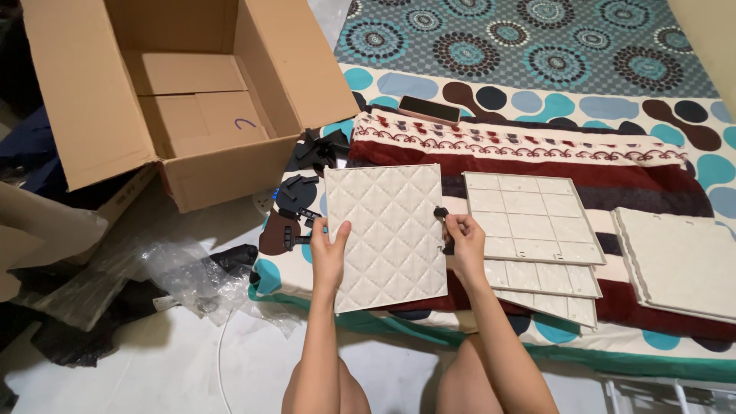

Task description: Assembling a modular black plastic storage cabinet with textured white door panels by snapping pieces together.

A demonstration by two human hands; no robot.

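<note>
left hand (330, 247) is gripping the quilted white panel (387, 234) at its left edge; right hand (464, 239) is pinching a small black clip (442, 214) against its right edge.

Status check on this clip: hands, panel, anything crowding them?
Left hand grips the quilted white panel by its left edge. Right hand pinches a small black clip at its right edge. More panels stacked alongside, right.

Head view. Left hand (330, 257) grips the left edge of a white quilted square panel (387, 234); right hand (464, 241) presses a small black connector clip (441, 214) at its right edge. Further panels (529, 218) lie stacked on the patterned bedspread (537, 100), an open cardboard box (184, 100) nearby.
</note>
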